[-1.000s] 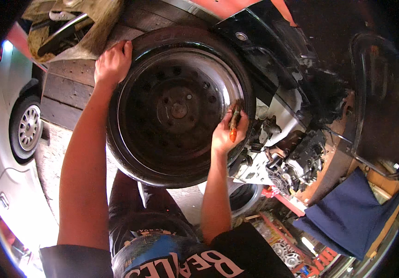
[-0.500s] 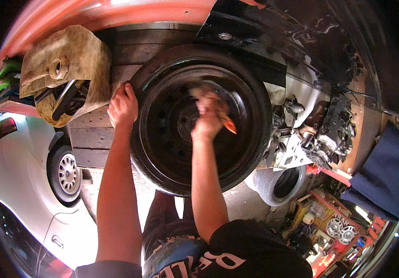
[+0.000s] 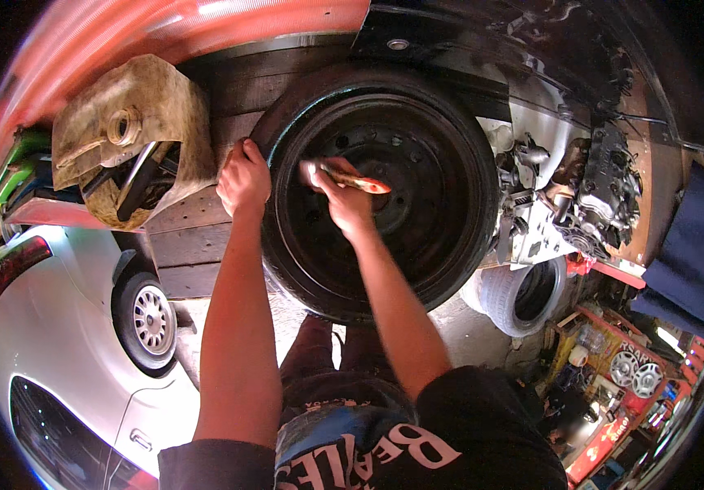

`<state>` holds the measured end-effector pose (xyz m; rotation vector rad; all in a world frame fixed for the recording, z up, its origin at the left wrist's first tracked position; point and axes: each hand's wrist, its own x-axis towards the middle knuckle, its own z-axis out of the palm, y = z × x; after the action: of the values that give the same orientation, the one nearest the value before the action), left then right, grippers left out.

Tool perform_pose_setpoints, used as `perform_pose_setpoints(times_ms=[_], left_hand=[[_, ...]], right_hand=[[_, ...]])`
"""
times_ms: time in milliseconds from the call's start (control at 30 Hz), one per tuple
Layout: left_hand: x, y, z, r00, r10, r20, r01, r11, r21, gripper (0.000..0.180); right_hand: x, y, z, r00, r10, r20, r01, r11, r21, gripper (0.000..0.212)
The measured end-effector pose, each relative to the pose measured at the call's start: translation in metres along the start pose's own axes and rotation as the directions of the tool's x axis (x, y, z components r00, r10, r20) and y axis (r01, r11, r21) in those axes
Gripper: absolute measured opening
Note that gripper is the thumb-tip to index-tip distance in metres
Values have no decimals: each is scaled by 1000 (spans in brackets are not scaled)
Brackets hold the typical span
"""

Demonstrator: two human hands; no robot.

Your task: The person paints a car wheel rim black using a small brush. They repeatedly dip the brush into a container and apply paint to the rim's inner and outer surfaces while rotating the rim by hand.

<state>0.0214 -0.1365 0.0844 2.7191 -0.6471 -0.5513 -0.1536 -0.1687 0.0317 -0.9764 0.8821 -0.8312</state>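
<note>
A black steel wheel (image 3: 425, 220) with its tyre (image 3: 474, 196) on lies on a wooden plank surface in front of me. My left hand (image 3: 244, 178) is closed on the left edge of the tyre, its fingers curled over the outer side. Inside the rim, my right hand (image 3: 342, 194) grips a paintbrush with an orange-tipped handle (image 3: 372, 186). The brush head, smeared by motion, is at the left inner part of the wheel. Whether the bristles touch the metal I cannot tell.
Left of the wheel stands a stained, cut-open plastic container (image 3: 156, 98) with tools inside. A white car (image 3: 82, 302) is at lower left. Engine parts (image 3: 589, 196) lie to the right, above a loose tyre (image 3: 532, 294). A cluttered shelf (image 3: 613, 384) stands at lower right.
My right hand has swept left across the wheel with the paintbrush, whose handle now lies flatter, pointing right. My left hand keeps its hold on the tyre. The whole view has shifted slightly.
</note>
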Motion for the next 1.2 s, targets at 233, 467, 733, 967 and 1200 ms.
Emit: perform_pose_setpoints(times_ms=[233, 467, 733, 967, 1200], left_hand=[[3, 0, 0, 999, 33, -21, -33, 999, -6, 53], [0, -2, 4, 999, 39, -14, -39, 999, 2, 53], [2, -5, -4, 1000, -1, 5, 2, 1000, -19, 54], [-5, 10, -2, 998, 54, 28, -53, 997, -54, 52], [0, -4, -2, 999, 46, -11, -47, 998, -40, 52]], right_hand=[[58, -46, -69, 763, -371, -529, 221, 919, -326, 35], [0, -16, 7, 984, 16, -175, -68, 952, -297, 36], [17, -48, -47, 945, -323, -59, 257, 840, -477, 23], [60, 31, -39, 765, -557, -322, 355, 783, -510, 23], [-43, 14, -32, 959, 22, 282, 199, 657, -727, 22]])
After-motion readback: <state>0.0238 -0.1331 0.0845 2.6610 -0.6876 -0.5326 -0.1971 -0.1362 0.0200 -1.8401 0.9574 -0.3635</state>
